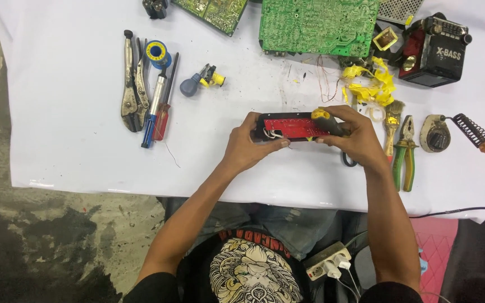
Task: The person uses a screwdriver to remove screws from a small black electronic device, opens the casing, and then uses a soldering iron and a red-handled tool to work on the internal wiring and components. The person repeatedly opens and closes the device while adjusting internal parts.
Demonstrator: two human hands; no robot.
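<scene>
Centrally, a red circuit board (292,127) in a black casing is held above the white sheet (74,134). Left hand (246,147): closed on the board's left end. Right hand (353,136): closed around a yellow-and-black screwdriver (328,122) laid on the board. Pliers (405,152) and a brush (392,124) are noted just right.

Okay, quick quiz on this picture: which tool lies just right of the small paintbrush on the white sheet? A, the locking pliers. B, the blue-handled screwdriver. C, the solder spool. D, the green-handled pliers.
D: the green-handled pliers lie right beside the small paintbrush, while the locking pliers, solder spool and blue-handled screwdriver all sit far over on the left of the white sheet.
</scene>
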